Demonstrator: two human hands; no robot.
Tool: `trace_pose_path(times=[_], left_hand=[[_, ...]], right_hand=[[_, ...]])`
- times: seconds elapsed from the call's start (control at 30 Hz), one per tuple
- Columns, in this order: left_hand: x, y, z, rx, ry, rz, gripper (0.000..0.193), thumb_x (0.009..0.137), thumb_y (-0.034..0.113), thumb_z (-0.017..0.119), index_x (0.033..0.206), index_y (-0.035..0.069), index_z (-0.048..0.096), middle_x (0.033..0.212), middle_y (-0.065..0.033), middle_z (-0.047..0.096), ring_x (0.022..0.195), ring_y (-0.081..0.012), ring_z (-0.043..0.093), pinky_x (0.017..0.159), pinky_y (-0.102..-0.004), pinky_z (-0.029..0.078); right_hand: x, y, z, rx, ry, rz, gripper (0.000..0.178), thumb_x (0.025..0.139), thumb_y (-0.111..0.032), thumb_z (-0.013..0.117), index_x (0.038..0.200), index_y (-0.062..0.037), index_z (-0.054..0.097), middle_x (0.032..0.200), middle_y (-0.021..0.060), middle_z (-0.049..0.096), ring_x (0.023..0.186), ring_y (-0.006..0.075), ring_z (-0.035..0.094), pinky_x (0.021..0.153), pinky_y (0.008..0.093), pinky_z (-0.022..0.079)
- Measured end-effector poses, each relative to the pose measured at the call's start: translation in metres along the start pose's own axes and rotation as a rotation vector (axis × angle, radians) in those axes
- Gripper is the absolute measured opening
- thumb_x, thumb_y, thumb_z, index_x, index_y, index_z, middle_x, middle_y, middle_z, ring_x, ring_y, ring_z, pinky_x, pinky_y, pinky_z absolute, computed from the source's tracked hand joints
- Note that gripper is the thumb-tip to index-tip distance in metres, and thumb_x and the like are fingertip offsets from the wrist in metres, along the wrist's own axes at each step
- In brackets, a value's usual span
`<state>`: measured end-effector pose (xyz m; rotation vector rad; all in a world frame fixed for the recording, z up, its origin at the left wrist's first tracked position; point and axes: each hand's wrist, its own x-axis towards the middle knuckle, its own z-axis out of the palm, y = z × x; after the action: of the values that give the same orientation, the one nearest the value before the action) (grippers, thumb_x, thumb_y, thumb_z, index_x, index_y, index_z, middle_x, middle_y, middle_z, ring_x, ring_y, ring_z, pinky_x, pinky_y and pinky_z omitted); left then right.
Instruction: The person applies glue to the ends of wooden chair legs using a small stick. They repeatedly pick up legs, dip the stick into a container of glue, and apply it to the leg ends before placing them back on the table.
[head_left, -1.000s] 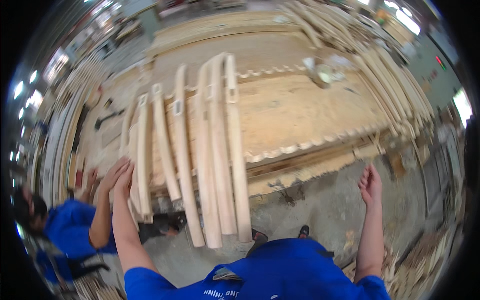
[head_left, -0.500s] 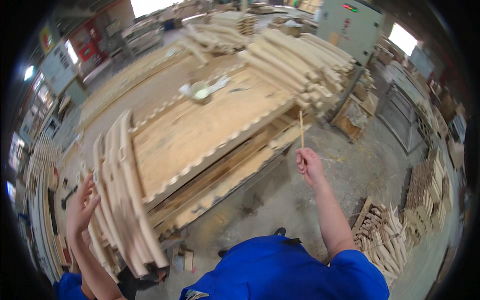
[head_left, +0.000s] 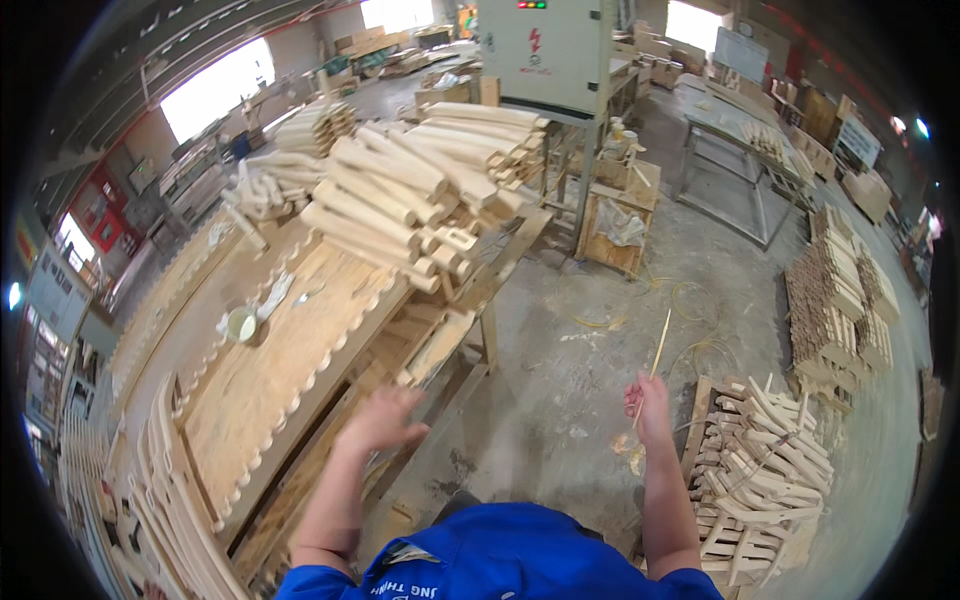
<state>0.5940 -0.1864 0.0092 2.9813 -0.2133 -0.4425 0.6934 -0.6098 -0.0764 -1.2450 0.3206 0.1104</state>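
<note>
Stick (head_left: 660, 345): held in right hand (head_left: 652, 405), fingers curled, not set down. Left hand (head_left: 383, 420): fingers spread, seemingly unladen. Poles (head_left: 368, 197): already piled.

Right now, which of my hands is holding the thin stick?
Your right hand, closed around the thin stick; your left hand is open, with nothing visible in it.

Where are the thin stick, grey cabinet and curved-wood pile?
Thin stick (head_left: 660, 345): head view, upper shaft.
Grey cabinet (head_left: 562, 52): head view, front panel.
Curved-wood pile (head_left: 752, 468): head view, middle pieces.
</note>
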Motion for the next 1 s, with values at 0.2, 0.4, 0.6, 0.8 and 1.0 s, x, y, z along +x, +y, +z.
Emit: trace_pose_path(times=[0.2, 0.4, 0.6, 0.8, 1.0], left_hand=[[0.11, 0.036, 0.037, -0.407, -0.257, 0.26, 0.073, 0.085, 0.053, 0.056, 0.141, 0.013, 0.034, 0.139, -0.021, 0.041, 0.129, -0.0397, 0.037, 0.107, -0.0425, 0.032], [0.215, 0.015, 0.043, -0.263, -0.291, 0.231, 0.072, 0.085, 0.05, 0.056, 0.141, 0.011, 0.033, 0.14, -0.0206, 0.04, 0.127, -0.0408, 0.037, 0.105, -0.0438, 0.034], [0.285, 0.004, 0.023, -0.396, -0.294, 0.47, 0.07, 0.086, 0.049, 0.055, 0.141, 0.011, 0.035, 0.133, -0.0216, 0.046, 0.121, -0.0412, 0.044, 0.103, -0.0425, 0.035], [0.303, -0.01, 0.001, -0.449, -0.359, 0.475, 0.07, 0.089, 0.049, 0.053, 0.142, 0.008, 0.031, 0.137, -0.0217, 0.043, 0.126, -0.0391, 0.041, 0.106, -0.0398, 0.033], [0.272, -0.036, 0.02, -0.678, -0.412, 0.175, 0.071, 0.088, 0.051, 0.053, 0.142, 0.009, 0.032, 0.135, -0.024, 0.044, 0.125, -0.0378, 0.043, 0.105, -0.0392, 0.034]], right_hand=[[0.078, -0.042, 0.031, 0.171, 0.029, -0.011, 0.038, 0.089, -0.034, 0.061, 0.111, -0.0088, 0.044, 0.107, 0.0096, 0.054, 0.09, 0.0232, 0.061, 0.063, 0.035, 0.05], [0.199, -0.093, 0.135, 0.303, -0.019, 0.002, 0.055, 0.082, -0.036, 0.069, 0.121, -0.0097, 0.042, 0.115, 0.0117, 0.048, 0.096, 0.0262, 0.058, 0.067, 0.04, 0.051], [0.322, -0.157, 0.229, 0.246, -0.02, -0.05, 0.061, 0.079, -0.037, 0.071, 0.125, -0.011, 0.041, 0.117, 0.0092, 0.044, 0.096, 0.0263, 0.055, 0.068, 0.0423, 0.05], [0.431, -0.196, 0.293, 0.05, -0.009, -0.011, 0.08, 0.074, -0.05, 0.07, 0.134, -0.0107, 0.034, 0.131, 0.0141, 0.034, 0.104, 0.036, 0.05, 0.072, 0.0484, 0.049], [0.498, -0.206, 0.351, 0.1, -0.099, 0.069, 0.087, 0.072, -0.058, 0.068, 0.136, -0.0082, 0.036, 0.136, 0.0197, 0.034, 0.11, 0.0372, 0.046, 0.079, 0.0536, 0.046]])
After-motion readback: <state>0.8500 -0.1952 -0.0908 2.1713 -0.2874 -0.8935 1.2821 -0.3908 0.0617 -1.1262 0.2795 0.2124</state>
